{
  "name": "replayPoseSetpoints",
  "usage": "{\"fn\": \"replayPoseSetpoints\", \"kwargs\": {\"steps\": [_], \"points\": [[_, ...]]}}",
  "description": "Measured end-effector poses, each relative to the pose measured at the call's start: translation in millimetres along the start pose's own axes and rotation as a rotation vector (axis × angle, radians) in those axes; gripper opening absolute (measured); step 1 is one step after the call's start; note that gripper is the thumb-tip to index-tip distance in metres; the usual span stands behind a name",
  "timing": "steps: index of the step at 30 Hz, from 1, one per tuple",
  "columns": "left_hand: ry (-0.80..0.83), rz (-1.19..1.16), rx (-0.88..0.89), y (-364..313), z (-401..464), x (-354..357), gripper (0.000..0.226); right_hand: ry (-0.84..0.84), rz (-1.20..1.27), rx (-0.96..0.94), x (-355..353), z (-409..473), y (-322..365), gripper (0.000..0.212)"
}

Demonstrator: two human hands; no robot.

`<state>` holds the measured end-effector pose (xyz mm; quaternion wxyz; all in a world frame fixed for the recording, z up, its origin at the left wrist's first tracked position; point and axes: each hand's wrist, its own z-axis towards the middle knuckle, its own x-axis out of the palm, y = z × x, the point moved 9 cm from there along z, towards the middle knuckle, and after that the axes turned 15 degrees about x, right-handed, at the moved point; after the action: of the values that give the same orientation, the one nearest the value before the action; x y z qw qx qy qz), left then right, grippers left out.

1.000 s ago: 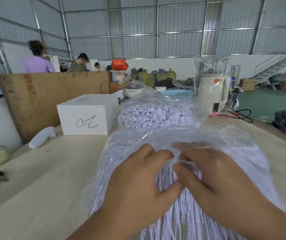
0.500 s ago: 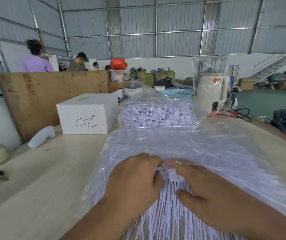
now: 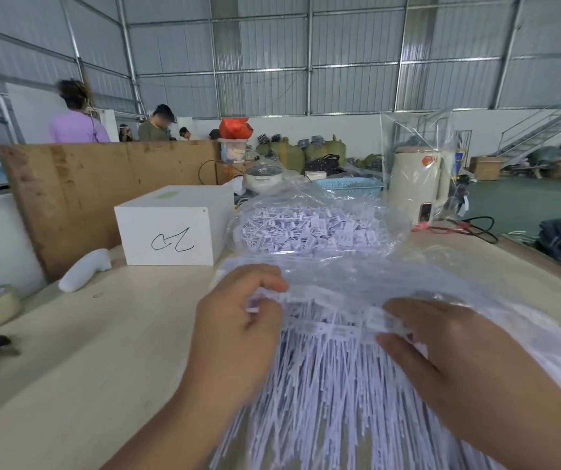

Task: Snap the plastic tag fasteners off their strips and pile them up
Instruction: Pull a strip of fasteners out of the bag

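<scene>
Presently, a strip of white tag fasteners [image 3: 326,329] is pinched at centre frame between the curled thumb and fingers of the left hand [image 3: 238,334] and gripped at its other end by the right hand [image 3: 442,354]. Loose fasteners are piled in a clear bag [image 3: 309,228] above centre. Strip detail is blurred beneath plastic film [image 3: 408,279]; both forearms are cut off at the lower edge.

A strip of tag fasteners [image 3: 326,329] is pinched at its ends by the left hand [image 3: 235,334] and right hand [image 3: 442,347] above a bundle [image 3: 333,401] (partly bagged); a loose pile [image 3: 309,228] is seen beyond.
</scene>
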<state>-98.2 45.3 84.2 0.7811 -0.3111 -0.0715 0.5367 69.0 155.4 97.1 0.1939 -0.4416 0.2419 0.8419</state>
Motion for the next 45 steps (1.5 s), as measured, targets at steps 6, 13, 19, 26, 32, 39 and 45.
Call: {"fn": "replayPoseSetpoints", "kwargs": {"steps": [6,13,19,26,32,39,45], "points": [[0.322,0.042,0.336,-51,-19,45,0.048,-0.167,0.233,-0.182,-18,-12,31,0.023],[0.290,0.156,0.395,-57,-9,34,0.029,-0.065,0.188,-0.202,-8,-13,33,0.045],[0.165,0.197,0.162,-16,4,11,0.028,-0.189,0.340,0.050,-35,-3,-5,0.024],[0.138,0.286,-0.054,17,11,-10,0.026,-0.273,0.437,0.094,-40,0,-20,0.015],[0.092,0.044,-0.325,44,10,-18,0.023,-0.056,0.680,0.173,-12,7,-28,0.027],[0.045,-0.277,-0.503,51,4,-8,0.035,-0.018,0.376,0.144,0,9,-24,0.032],[-0.077,-0.253,-0.433,60,12,-31,0.027,0.029,0.171,0.113,11,11,-25,0.049]]}}
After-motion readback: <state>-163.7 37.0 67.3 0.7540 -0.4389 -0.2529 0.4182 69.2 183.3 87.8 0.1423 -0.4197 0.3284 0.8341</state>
